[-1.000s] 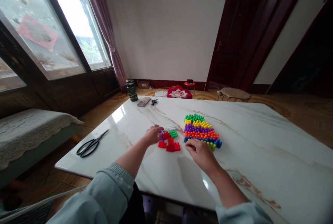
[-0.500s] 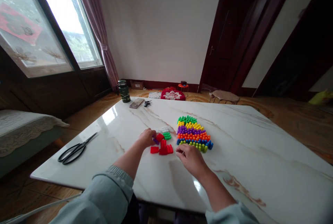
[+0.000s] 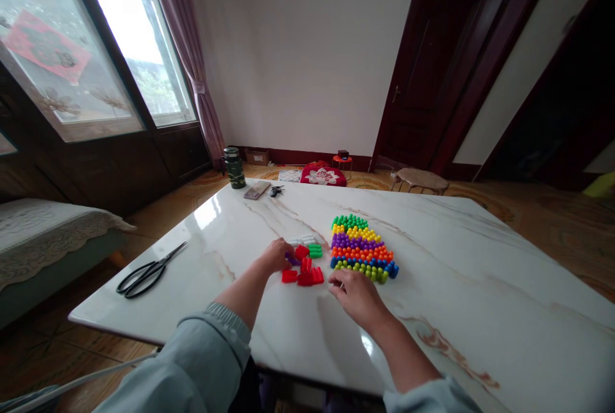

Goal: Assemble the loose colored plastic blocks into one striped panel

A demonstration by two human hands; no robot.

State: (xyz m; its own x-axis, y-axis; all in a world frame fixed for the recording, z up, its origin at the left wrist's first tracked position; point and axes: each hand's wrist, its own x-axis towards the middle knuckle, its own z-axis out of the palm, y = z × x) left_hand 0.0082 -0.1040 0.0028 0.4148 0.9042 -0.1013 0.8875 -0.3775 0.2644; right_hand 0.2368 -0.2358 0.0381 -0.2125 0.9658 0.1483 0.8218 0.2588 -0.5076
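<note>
My left hand (image 3: 277, 256) reaches into a loose group of small plastic pieces, its fingers curled together. A purple piece (image 3: 291, 259) touches its fingertips; whether they grip it is hidden. Red pieces (image 3: 310, 276) lie just in front, with green ones (image 3: 315, 251) and white ones (image 3: 302, 240) behind. To the right, my right hand (image 3: 354, 290) rests low over the table with thumb and fingers pinched; something small and pale shows between them. Beside it stand rows of round-topped pieces (image 3: 361, 253), banded green, yellow, purple, orange, blue and lime.
Black-handled scissors (image 3: 150, 271) lie on the left of the white marbled table (image 3: 480, 285). At the far left edge are a camouflage flask (image 3: 234, 168), a phone (image 3: 257, 190) and keys (image 3: 276, 191). A round stool (image 3: 420, 179) stands beyond the table.
The whole view has shifted slightly, so everything sits a little further right. Both hands keep nearly the same places among the pieces.
</note>
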